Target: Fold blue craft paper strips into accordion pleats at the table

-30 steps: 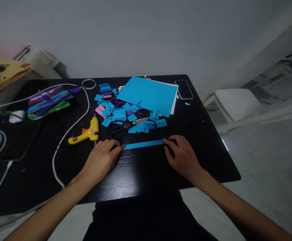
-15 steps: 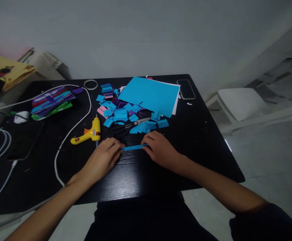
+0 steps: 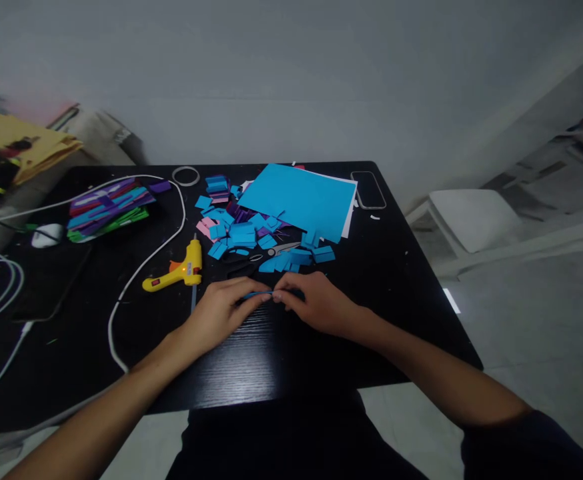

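In the head view, we see a thin blue paper strip [image 3: 257, 293] between 2 hands, over the near half of the table [image 3: 316, 367]. The left hand [image 3: 226, 303] pinches it between thumb and finger; the right hand [image 3: 316, 300] pinches it too. An uneven grip could crease it crookedly, we judge, and a leftward knock could swing the yellow plastic glue gun [image 3: 191, 265]. We note glossy black tabletop grain, small flat paper pieces [image 3: 242, 234] and a smooth blue sheet [image 3: 299, 200].

Left hand [image 3: 221, 305], right hand [image 3: 324, 303] pinched strip [image 3: 257, 293] | glue gun [image 3: 192, 264] lay left | scissors [image 3: 272, 253], sheet [image 3: 301, 200] lay beyond on bench [image 3: 351, 360]
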The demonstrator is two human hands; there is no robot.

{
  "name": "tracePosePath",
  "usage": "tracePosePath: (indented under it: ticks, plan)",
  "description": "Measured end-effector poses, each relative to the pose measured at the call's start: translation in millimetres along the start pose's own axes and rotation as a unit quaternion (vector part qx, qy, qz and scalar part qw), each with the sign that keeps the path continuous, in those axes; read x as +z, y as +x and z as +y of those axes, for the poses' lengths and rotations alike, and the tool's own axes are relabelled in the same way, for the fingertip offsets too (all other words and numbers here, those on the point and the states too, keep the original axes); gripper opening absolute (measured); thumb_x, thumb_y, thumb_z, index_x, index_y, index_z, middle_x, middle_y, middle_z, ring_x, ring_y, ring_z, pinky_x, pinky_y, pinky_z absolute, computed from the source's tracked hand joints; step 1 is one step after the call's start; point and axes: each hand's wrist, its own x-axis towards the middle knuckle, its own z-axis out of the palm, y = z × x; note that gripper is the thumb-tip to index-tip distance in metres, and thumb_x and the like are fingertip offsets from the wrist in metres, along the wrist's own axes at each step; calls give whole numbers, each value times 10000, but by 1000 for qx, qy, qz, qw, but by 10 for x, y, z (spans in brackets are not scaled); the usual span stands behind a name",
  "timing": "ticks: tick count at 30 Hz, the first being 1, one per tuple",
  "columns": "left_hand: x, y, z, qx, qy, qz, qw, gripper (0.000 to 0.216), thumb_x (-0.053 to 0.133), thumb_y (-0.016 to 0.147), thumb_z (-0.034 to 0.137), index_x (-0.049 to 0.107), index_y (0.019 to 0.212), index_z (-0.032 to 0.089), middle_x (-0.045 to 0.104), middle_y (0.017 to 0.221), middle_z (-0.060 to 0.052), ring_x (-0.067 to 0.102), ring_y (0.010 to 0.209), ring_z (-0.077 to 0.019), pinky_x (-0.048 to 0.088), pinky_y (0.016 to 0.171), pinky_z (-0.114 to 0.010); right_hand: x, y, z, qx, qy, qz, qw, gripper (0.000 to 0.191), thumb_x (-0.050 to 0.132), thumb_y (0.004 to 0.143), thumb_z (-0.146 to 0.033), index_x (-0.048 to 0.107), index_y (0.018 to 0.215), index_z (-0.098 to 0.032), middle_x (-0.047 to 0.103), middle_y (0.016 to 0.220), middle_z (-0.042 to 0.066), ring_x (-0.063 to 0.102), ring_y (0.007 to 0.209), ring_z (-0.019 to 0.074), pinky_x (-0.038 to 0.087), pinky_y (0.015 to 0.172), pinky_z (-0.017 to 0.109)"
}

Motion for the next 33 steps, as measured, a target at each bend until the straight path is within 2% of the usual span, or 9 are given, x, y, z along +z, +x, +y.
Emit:
tracePosePath:
  ticks: [2,6,12,16,19,23,25,27,33]
  plan:
    - [-13,-6,5,-14,-22,12,1000,160,640,990,304,761,1020,203,775,939,-13,723,828,-140,530,753,-220,-37,-5,-5,0,9,-6,1000,119,620,999,-207,725,955,-173,759,851,22,692,784,150,456,734,268]
    - [-74,-30,8,-61,-41,20,997,171,658,967,326,769,938,199,771,862,-6,705,743,-134,515,677,-212,-81,-38,16,-8,1,5,1000,122,635,991,-201,731,921,-171,759,847,19,684,768,145,453,717,264]
    - [-316,-61,-93,-85,-49,20,995,210,654,943,364,756,896,187,743,783,-12,687,704,-145,512,654,-226,-178,-107,88,-7,4,21,1000,132,628,994,-220,735,933,-173,748,805,14,698,754,151,480,717,271]
    - [-458,-12,-166,-113,-40,87,989,236,683,909,398,732,860,173,704,719,-9,657,663,-147,498,632,-236,-219,-121,120,19,62,44,997,149,629,983,-239,727,897,-166,747,815,21,713,739,149,508,712,273]
    - [-411,81,-117,-121,-63,132,982,262,661,931,426,718,889,173,698,770,-17,656,705,-148,515,668,-247,-171,-83,95,25,110,55,992,158,631,974,-245,719,871,-164,752,839,26,716,711,140,524,697,268]
    - [-212,225,5,-138,-200,60,968,338,725,874,463,701,1065,185,703,833,-21,687,703,-167,559,590,-253,-77,-5,50,12,117,74,990,130,646,962,-227,724,876,-168,734,764,8,706,681,136,521,694,264]
    - [-137,270,22,-150,-221,46,963,296,749,853,452,717,924,167,711,800,-25,671,624,-146,545,547,-239,-64,11,54,9,111,79,991,126,646,963,-224,725,879,-173,732,754,5,706,691,140,520,701,267]
    - [-102,285,-1,-150,-222,60,962,271,757,847,427,715,833,159,701,705,-15,644,564,-126,532,538,-224,-82,2,81,14,105,73,992,126,648,965,-231,726,881,-177,741,771,9,710,705,144,523,712,272]
    - [-125,246,-120,-136,-215,125,959,198,767,835,363,736,836,167,699,659,0,645,558,-124,533,556,-222,-202,-93,187,54,104,52,992,115,685,939,-262,735,889,-171,753,826,22,714,712,147,535,714,278]
